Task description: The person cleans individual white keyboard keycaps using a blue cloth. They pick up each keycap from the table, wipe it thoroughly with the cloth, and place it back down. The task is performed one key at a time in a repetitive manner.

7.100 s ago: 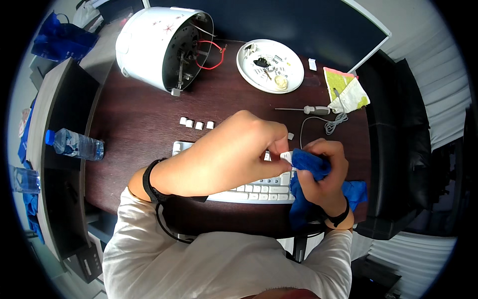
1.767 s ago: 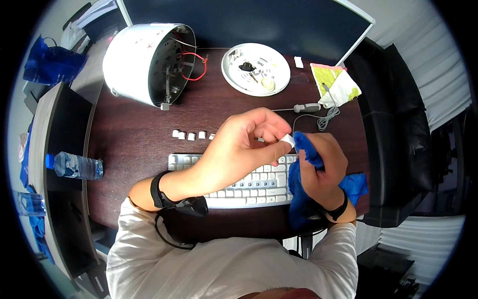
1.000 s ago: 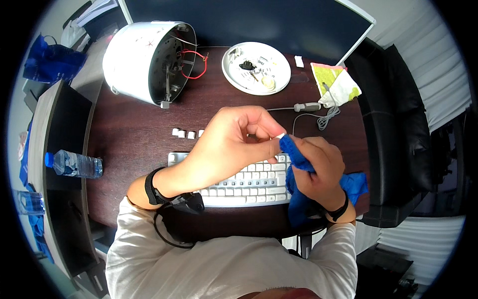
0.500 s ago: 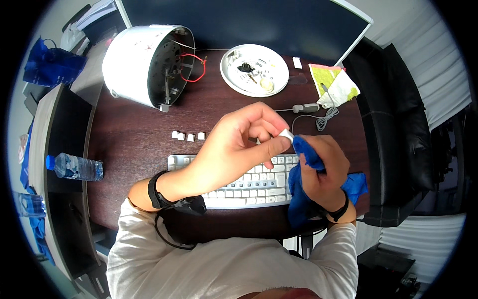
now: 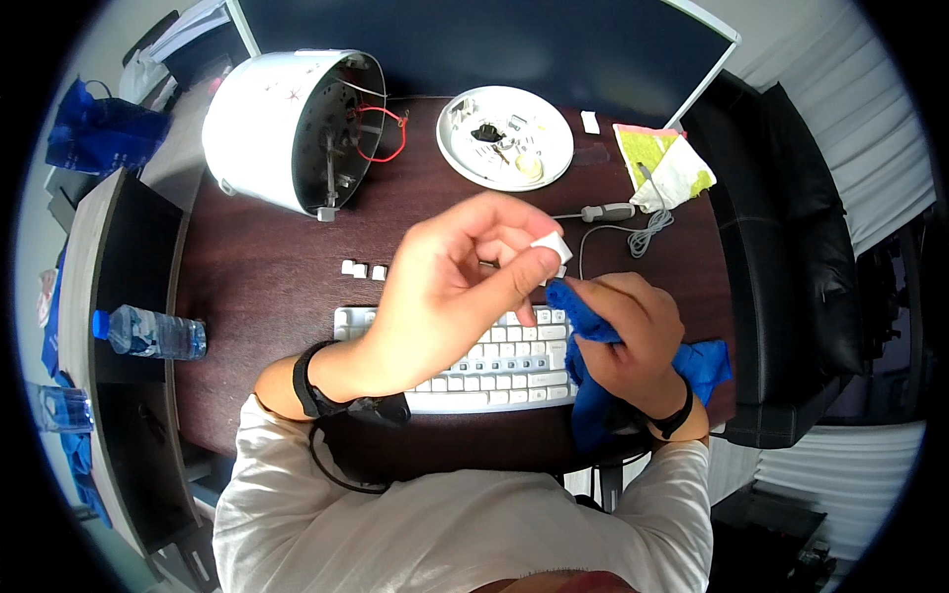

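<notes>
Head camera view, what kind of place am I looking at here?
Probably a home or office desk used as a small repair bench. A dark wooden desk holds a white keyboard below a monitor, and an opened white appliance with bare wires lies beside a white plate of small parts.

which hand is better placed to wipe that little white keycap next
The right hand, probably. It already holds the blue cloth, bunched just beside the white keycap. The left hand is taken up pinching the keycap between its fingertips above the keyboard, so it can only steady it.
</notes>
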`<state>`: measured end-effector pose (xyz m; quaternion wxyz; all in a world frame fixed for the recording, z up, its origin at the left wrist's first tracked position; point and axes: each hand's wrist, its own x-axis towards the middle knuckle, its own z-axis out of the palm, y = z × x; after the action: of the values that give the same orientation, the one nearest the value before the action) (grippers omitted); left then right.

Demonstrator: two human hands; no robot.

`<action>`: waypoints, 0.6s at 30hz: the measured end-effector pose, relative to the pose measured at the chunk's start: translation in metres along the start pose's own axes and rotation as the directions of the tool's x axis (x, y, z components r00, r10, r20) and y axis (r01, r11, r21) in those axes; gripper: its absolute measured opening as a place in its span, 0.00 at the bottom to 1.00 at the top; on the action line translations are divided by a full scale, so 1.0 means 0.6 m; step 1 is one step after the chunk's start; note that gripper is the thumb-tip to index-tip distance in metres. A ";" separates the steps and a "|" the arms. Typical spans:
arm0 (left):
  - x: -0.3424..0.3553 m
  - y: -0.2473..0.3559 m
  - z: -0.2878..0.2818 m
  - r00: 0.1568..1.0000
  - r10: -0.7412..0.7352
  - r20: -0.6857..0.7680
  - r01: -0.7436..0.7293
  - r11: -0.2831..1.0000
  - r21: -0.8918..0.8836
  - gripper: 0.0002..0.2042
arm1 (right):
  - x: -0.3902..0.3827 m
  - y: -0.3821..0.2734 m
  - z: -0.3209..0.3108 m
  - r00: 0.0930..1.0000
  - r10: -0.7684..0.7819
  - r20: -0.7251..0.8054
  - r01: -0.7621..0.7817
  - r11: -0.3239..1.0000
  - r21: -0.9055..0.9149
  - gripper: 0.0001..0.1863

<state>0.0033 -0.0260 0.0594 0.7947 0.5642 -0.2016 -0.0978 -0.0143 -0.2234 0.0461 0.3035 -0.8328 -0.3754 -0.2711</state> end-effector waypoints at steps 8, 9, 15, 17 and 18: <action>0.000 -0.008 -0.001 0.992 -0.025 0.125 -0.005 0.972 0.234 0.11 | -0.005 0.001 0.000 0.965 0.223 -0.139 -0.199 0.966 0.165 0.16; 0.001 -0.011 0.000 0.991 -0.009 0.130 -0.024 0.967 0.255 0.11 | -0.004 0.000 -0.001 0.964 0.231 -0.135 -0.206 0.962 0.181 0.15; 0.000 -0.017 0.005 0.987 -0.086 0.134 0.049 0.964 0.261 0.11 | 0.000 0.008 -0.003 0.990 0.091 -0.104 -0.076 0.987 0.142 0.18; 0.000 -0.017 0.005 0.977 -0.156 0.147 0.123 0.970 0.212 0.11 | 0.000 0.010 -0.002 0.993 0.061 -0.104 -0.051 0.994 0.096 0.19; 0.000 -0.016 0.004 0.969 -0.178 0.169 0.146 0.972 0.184 0.11 | 0.000 0.010 -0.001 0.994 0.045 -0.103 -0.038 0.997 0.073 0.20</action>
<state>0.0031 -0.0313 0.0512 0.7108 0.6330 -0.2351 -0.1969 -0.0095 -0.2270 0.0450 0.3575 -0.8139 -0.3509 -0.2944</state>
